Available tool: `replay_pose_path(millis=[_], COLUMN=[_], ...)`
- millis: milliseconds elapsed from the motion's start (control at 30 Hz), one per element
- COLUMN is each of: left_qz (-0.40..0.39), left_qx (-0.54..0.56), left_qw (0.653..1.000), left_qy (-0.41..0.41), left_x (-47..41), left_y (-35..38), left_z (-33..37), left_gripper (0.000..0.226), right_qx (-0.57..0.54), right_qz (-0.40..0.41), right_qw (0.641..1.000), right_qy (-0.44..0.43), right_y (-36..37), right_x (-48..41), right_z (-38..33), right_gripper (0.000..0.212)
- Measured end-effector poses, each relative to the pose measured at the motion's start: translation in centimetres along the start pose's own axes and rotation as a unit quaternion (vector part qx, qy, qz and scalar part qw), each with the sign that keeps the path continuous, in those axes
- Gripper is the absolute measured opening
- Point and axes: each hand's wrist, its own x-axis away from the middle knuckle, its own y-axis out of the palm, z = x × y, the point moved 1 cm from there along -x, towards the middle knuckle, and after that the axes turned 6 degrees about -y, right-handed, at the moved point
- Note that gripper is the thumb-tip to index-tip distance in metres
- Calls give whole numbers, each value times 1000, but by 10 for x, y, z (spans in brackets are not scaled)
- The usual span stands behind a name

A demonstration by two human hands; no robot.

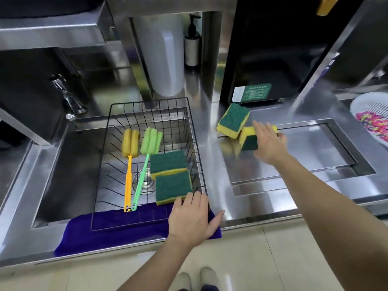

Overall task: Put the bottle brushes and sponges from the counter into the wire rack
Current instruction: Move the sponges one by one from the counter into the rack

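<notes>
A steel counter (212, 127) runs in front of me, with a sink (69, 164) sunk into its left part and a shallow recessed panel on the right. The far shelves are dim and smeared; a white cylinder and a pump bottle (192, 47) stand back there, and a white colander (371, 114) is cut off at the right edge.

The black wire rack (151, 114) sits over the sink, its near end on a blue cloth (126, 229) at the counter's front edge. Inside it lie a yellow bottle brush (129, 164) and a green bottle brush (147, 160) side by side, with two green-topped sponges (170, 175) just right of them, overlapping.

My left hand (193, 217) rests spread on the rack's near right corner, thumb out on the counter. My right hand (268, 141), blurred, is fingers-spread over a sponge standing on edge (248, 141), hiding part of it; I cannot tell whether it grips. Another sponge (233, 120) leans beside it, touching, near the counter's back.
</notes>
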Motion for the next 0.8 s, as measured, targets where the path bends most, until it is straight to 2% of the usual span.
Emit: replay_pose_path(millis=[100, 167, 233, 300, 367, 433, 500, 533, 600, 633, 700, 733, 800], left_qz=[0, -1, -3, -7, -9, -9, -12, -14, -16, -13, -3, 1, 9], left_qx=[-5, -1, 1, 2, 5, 6, 5, 2, -8, -14, -19, -17, -17], left_qw=[1000, 1000, 1000, 1000, 1000, 1000, 1000, 1000, 1000, 1000, 1000, 1000, 999], left_qy=[-7, -6, -3, -3, -5, -3, 1, 3, 1, -4, -16, -22, -31], left_x=[-1, -1, 0, -1, -1, -1, 0, 0, 3, 5, 11, 14, 20], left_y=[0, 0, 0, -1, -2, -3, -4, -5, -7, -9, -13, -14, -16], left_z=[0, 0, 0, 0, -1, -1, -1, -2, -9, -15, -32, -41, -55], left_gripper=[48, 47, 47, 47, 47, 47, 48, 48, 51, 53, 56, 56, 57], right_qx=[86, 132, 123, 46, -88, -275, -409, -441, -486, -517, -569, -572, -522], right_qz=[17, 34, 54, 115, 198, 236, 231, 231, 210, 188, 139, 123, 124], right_qw=[996, 991, 991, 992, 975, 931, 883, 867, 848, 835, 810, 811, 844], right_qy=[-6, -11, -5, 27, 56, 46, 6, -12, -24, -15, 8, 12, 1], right_y=[3, 1, -2, -13, -34, -55, -68, -73, -75, -73, -65, -59, -47], right_x=[0, 3, 6, 10, 15, 20, 25, 26, 24, 21, 14, 11, 6], right_z=[3, 3, 4, 5, 2, -8, -26, -37, -59, -69, -91, -101, -121], right_gripper=[87, 72, 59, 57, 59, 61, 69, 69, 53, 43, 36, 37, 43])
